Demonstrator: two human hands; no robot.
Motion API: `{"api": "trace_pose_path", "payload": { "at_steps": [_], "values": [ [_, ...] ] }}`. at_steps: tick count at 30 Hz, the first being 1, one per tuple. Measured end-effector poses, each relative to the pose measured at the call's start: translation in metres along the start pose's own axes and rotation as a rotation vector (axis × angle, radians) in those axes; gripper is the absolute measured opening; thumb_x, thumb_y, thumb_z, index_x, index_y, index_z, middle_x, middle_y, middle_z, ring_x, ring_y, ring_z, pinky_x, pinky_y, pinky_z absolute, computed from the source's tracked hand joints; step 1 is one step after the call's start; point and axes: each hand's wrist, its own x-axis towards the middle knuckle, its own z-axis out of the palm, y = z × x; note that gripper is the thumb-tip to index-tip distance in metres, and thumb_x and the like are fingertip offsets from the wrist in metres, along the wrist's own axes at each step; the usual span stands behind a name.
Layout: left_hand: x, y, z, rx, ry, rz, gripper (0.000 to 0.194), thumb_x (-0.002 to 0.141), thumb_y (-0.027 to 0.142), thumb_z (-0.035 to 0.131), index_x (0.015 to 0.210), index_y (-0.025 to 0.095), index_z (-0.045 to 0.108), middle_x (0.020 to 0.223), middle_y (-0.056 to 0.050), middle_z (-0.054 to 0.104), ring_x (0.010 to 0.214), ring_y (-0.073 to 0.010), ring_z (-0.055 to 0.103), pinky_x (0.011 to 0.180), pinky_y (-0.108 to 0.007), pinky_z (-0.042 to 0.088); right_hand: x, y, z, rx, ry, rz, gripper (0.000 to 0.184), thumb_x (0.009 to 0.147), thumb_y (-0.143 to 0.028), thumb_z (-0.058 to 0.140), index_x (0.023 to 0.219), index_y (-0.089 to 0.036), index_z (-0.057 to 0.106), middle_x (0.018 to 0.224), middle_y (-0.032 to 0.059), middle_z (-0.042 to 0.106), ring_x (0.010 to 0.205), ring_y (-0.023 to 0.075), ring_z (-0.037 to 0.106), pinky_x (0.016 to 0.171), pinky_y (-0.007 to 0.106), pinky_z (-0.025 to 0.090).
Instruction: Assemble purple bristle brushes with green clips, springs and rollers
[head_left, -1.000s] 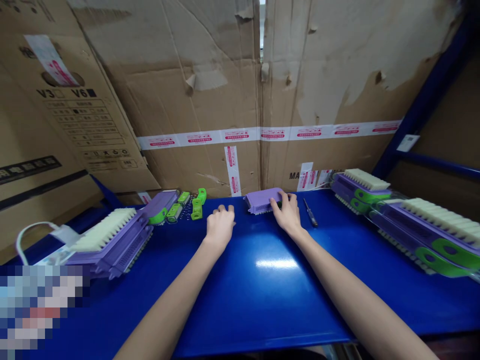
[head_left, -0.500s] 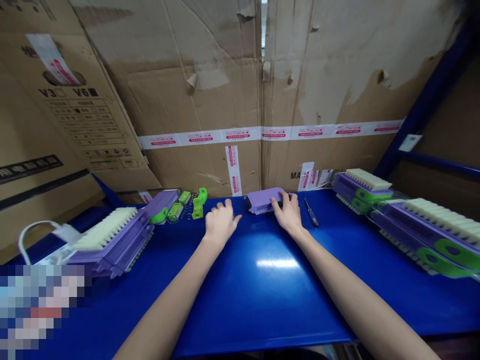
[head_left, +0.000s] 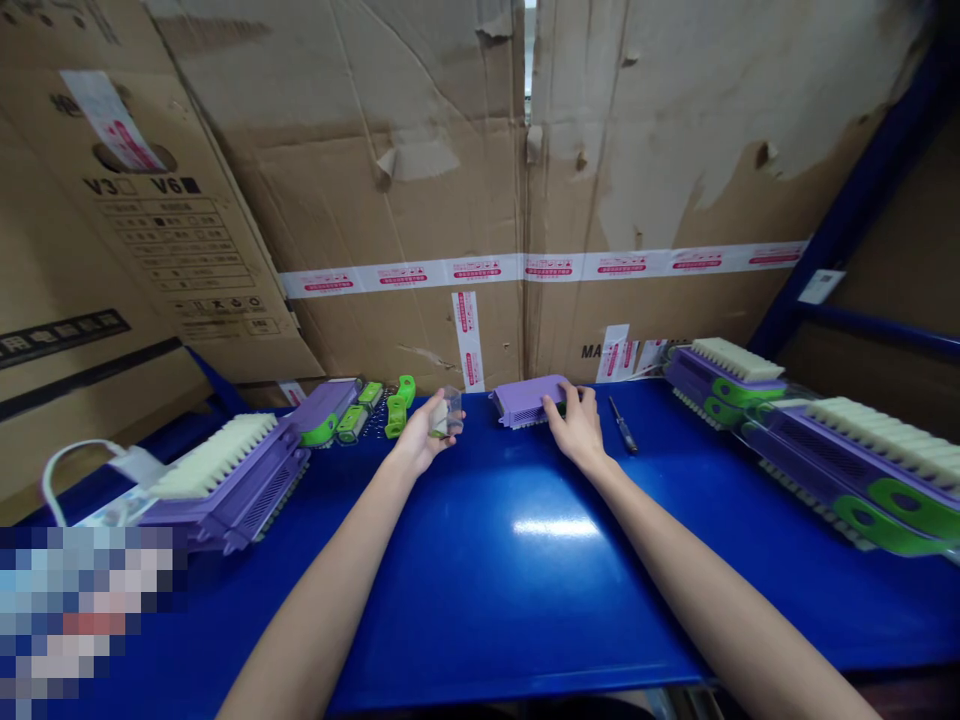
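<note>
My left hand [head_left: 418, 440] is turned palm up and closed around a small clear plastic piece [head_left: 452, 410] with a pale part in or behind it. To its right, a purple brush housing [head_left: 525, 400] lies on the blue table with bristles along its lower edge. My right hand [head_left: 581, 428] grips that housing by its right end, thumb at the front and fingers over the top. A slim screwdriver [head_left: 622, 426] rests just right of this hand. Left of my left hand are green plastic clips [head_left: 397, 410] and several small loose metal pieces [head_left: 373, 423], probably screws.
Purple brush units with cream bristles are stacked at left [head_left: 232, 480] and right [head_left: 862, 460]. A purple and green unit [head_left: 324, 408] lies at back left, near a white cable [head_left: 60, 460]. Taped cardboard [head_left: 390, 330] walls the back of the blue table [head_left: 480, 600].
My left hand has rolled from a loose fist, back upward, to palm up, bringing the clear plastic piece into sight. My right hand and the purple housing have stayed in place.
</note>
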Motion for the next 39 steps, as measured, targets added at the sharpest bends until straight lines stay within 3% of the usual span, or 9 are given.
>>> {"api": "trace_pose_path", "payload": {
  "at_steps": [2, 5, 10, 16, 25, 30, 36, 39],
  "values": [
    [0.001, 0.001, -0.003, 0.090, 0.046, 0.034, 0.034, 0.076, 0.050, 0.054, 0.086, 0.017, 0.052, 0.069, -0.001, 0.062, 0.042, -0.0080, 0.051, 0.038, -0.019, 0.033, 0.000, 0.000, 0.000, 0.005, 0.003, -0.004, 0.052, 0.086, -0.051, 0.037, 0.125, -0.018, 0.046, 0.118, 0.0164, 0.044, 0.109, 0.0310, 0.049, 0.088, 0.046, 0.042],
    [0.002, 0.002, -0.008, 0.454, 0.213, 0.153, 0.041, 0.073, 0.052, 0.057, 0.092, 0.017, 0.049, 0.072, -0.003, 0.062, 0.042, -0.0106, 0.052, 0.038, -0.020, 0.031, 0.000, 0.000, 0.000, 0.015, -0.003, -0.001, 0.053, 0.086, -0.051, 0.037, 0.125, -0.017, 0.046, 0.119, 0.0172, 0.043, 0.111, 0.0315, 0.047, 0.089, 0.046, 0.041],
    [-0.004, 0.004, -0.011, 1.256, 0.516, 0.315, 0.047, 0.079, 0.055, 0.048, 0.106, 0.016, 0.047, 0.087, -0.014, 0.066, 0.076, -0.0271, 0.064, 0.061, -0.033, 0.046, 0.000, 0.001, 0.001, 0.040, -0.002, -0.007, 0.053, 0.086, -0.051, 0.037, 0.125, -0.017, 0.046, 0.118, 0.0164, 0.042, 0.111, 0.0317, 0.047, 0.090, 0.047, 0.040],
    [-0.013, 0.000, 0.000, 1.726, 0.534, 0.445, 0.043, 0.091, 0.042, 0.025, 0.115, 0.011, 0.043, 0.085, -0.017, 0.065, 0.078, -0.0315, 0.065, 0.066, -0.037, 0.046, 0.001, 0.003, 0.002, 0.108, 0.012, -0.008, 0.053, 0.084, -0.051, 0.040, 0.125, -0.018, 0.046, 0.117, 0.0157, 0.042, 0.111, 0.0323, 0.046, 0.092, 0.049, 0.039],
    [-0.009, -0.009, 0.006, 1.838, 0.542, 0.577, 0.044, 0.093, 0.038, 0.019, 0.112, 0.009, 0.046, 0.086, -0.018, 0.062, 0.076, -0.0296, 0.064, 0.061, -0.033, 0.046, 0.006, 0.007, 0.008, 0.350, -0.066, 0.068, 0.060, 0.078, -0.048, 0.047, 0.130, -0.021, 0.041, 0.121, 0.0146, 0.048, 0.119, 0.0327, 0.042, 0.100, 0.052, 0.031],
    [-0.005, -0.011, 0.002, 1.827, 0.568, 0.616, 0.045, 0.093, 0.038, 0.018, 0.109, 0.009, 0.048, 0.088, -0.018, 0.061, 0.083, -0.0308, 0.062, 0.062, -0.034, 0.046, 0.011, 0.012, 0.008, 0.460, -0.077, 0.043, 0.059, 0.075, -0.042, 0.053, 0.129, -0.020, 0.043, 0.124, 0.0130, 0.050, 0.119, 0.0290, 0.045, 0.103, 0.047, 0.032],
    [-0.009, -0.005, 0.005, 1.802, 0.563, 0.704, 0.048, 0.093, 0.041, 0.016, 0.104, 0.010, 0.051, 0.092, -0.019, 0.060, 0.092, -0.0309, 0.059, 0.067, -0.034, 0.045, 0.011, 0.019, 0.011, 0.526, -0.083, 0.039, 0.085, 0.060, -0.036, 0.070, 0.136, -0.021, 0.034, 0.131, 0.0135, 0.043, 0.121, 0.0294, 0.043, 0.102, 0.045, 0.034],
    [-0.015, -0.002, 0.011, 1.731, 0.549, 0.741, 0.048, 0.093, 0.044, 0.017, 0.106, 0.011, 0.050, 0.092, -0.018, 0.062, 0.089, -0.0295, 0.061, 0.066, -0.033, 0.045, 0.011, 0.019, 0.011, 0.525, -0.111, 0.034, 0.086, 0.058, -0.035, 0.072, 0.135, -0.021, 0.036, 0.127, 0.0126, 0.049, 0.115, 0.0281, 0.049, 0.100, 0.045, 0.037]
  ]
}}
